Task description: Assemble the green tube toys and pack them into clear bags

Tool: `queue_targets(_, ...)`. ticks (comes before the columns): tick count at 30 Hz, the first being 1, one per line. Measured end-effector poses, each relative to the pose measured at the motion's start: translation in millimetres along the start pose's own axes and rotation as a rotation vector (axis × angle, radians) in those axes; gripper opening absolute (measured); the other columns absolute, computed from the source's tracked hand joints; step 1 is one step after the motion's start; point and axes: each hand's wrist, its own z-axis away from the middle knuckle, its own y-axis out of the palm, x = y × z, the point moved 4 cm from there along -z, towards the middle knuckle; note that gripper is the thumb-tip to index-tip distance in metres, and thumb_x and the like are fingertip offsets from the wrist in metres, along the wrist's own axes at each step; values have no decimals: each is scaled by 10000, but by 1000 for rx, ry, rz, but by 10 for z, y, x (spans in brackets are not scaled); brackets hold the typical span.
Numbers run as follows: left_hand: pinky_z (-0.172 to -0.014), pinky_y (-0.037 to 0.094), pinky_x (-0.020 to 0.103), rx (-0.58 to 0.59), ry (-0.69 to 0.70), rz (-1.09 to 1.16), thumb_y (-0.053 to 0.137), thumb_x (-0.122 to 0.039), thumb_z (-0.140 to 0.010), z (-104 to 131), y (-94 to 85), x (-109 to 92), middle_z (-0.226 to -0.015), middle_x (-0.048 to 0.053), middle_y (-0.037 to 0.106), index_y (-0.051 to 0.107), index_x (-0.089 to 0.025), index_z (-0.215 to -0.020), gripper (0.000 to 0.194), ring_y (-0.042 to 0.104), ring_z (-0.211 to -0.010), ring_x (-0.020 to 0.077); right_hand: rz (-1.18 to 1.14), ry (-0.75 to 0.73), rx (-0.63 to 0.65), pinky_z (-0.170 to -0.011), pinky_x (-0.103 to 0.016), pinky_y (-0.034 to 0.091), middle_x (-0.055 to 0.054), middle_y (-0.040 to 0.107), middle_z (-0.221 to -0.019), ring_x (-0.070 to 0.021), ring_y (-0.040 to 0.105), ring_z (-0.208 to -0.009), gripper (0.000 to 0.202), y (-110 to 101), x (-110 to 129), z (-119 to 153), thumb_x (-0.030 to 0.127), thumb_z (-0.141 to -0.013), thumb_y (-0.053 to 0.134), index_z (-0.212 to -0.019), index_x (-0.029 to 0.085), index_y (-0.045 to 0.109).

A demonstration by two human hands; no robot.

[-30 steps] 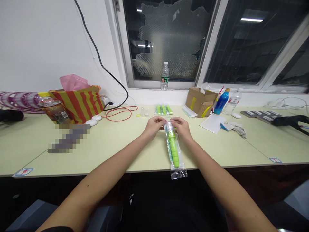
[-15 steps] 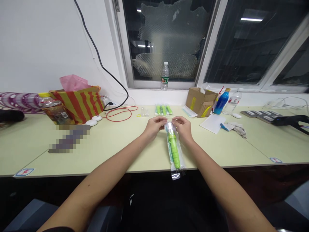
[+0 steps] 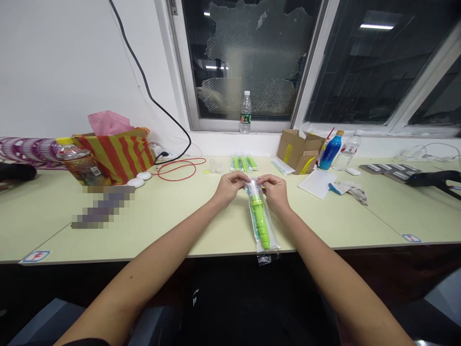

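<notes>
A clear plastic bag (image 3: 272,235) lies between my hands, its lower end hanging over the table's front edge. Inside it is a lime-green, ribbed, stick-like item (image 3: 262,223) with a transparent cap at the top, beside a printed teal strip. My left hand (image 3: 231,188) pinches the bag's top left corner. On the opposite corner, my right hand (image 3: 275,191) is closed in a similar pinch. Farther back, several like green items in bags (image 3: 244,163) lie side by side. Left of them are small clear caps (image 3: 215,166) and a yellow ring (image 3: 206,171).
An opened cardboard box (image 3: 298,151) stands at the back right, near a blue bottle (image 3: 331,150), white paper (image 3: 315,183) and gloves (image 3: 349,190). A striped bag (image 3: 122,156), a drink bottle (image 3: 84,166) and a red cable (image 3: 180,179) occupy the left. A water bottle (image 3: 245,115) stands on the sill.
The bag's top has risen slightly between my fingers, and its lower end has shifted a little to the right. Both hands keep their pinch.
</notes>
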Motion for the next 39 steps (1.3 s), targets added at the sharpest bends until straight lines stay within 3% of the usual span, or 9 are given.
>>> queue_targets(9,-796,495,303,65,179,-251,577,-146,-768,57,-16,-184,-885,55,580,748,-207,-659,212,572,-877,167,-68,51,19,-590,-278,462,-37,653,-754,-179,575,-724,97,2,48,5,183,-601,581,-567,189,672)
queue_targets(17,-802,478,309,-12,47,-181,683,-253,-758,26,-74,-122,-891,64,605,734,-162,-639,159,586,-893,180,-82,147,77,-626,-302,489,-26,680,-718,-158,598,-660,222,13,69,32,322,-612,811,-742,164,727)
queue_targets(21,-794,470,307,-9,14,-106,747,-313,-739,-14,-80,-27,-904,67,626,707,-149,-597,220,584,-839,159,-93,153,53,-626,-298,497,-12,672,-727,-155,609,-662,313,22,33,5,343,-564,858,-745,170,670)
queue_targets(25,-761,477,316,-67,-27,73,789,-331,-685,-64,-142,83,-877,69,641,723,-137,-638,210,585,-798,154,-134,241,19,-546,-245,472,34,642,-752,-136,616,-639,390,41,21,27,405,-627,826,-855,220,570)
queue_targets(27,-767,485,324,-127,-59,174,807,-310,-651,-93,-201,110,-850,64,647,731,-131,-665,195,580,-766,143,-96,373,119,-538,-240,480,33,652,-802,-137,633,-641,418,51,35,97,442,-674,802,-939,240,549)
queue_targets(31,-823,494,329,-286,-81,287,799,-238,-629,-145,-326,98,-820,62,653,709,-122,-649,148,582,-775,130,56,694,629,-644,-277,550,-39,688,-909,-174,673,-757,436,21,139,370,307,-676,831,-1035,182,618)
queue_targets(33,-859,503,347,-315,-78,310,781,-225,-643,-163,-356,91,-822,68,652,693,-119,-649,138,601,-814,143,67,698,732,-656,-278,564,-55,692,-928,-176,674,-772,424,-77,232,410,262,-687,820,-1058,156,644)
queue_targets(36,-848,534,382,-282,-69,201,721,-260,-710,-170,-395,109,-884,81,649,682,-125,-697,142,618,-847,168,114,617,583,-625,-296,587,-62,680,-835,-171,659,-705,307,-295,300,197,260,-730,784,-982,132,662)
queue_targets(39,-760,549,353,-265,-5,-157,639,-273,-769,-141,-512,141,-942,69,630,673,-150,-748,130,603,-826,165,183,552,328,-595,-318,602,-77,663,-766,-174,654,-641,175,-512,242,-269,212,-762,731,-875,126,628)
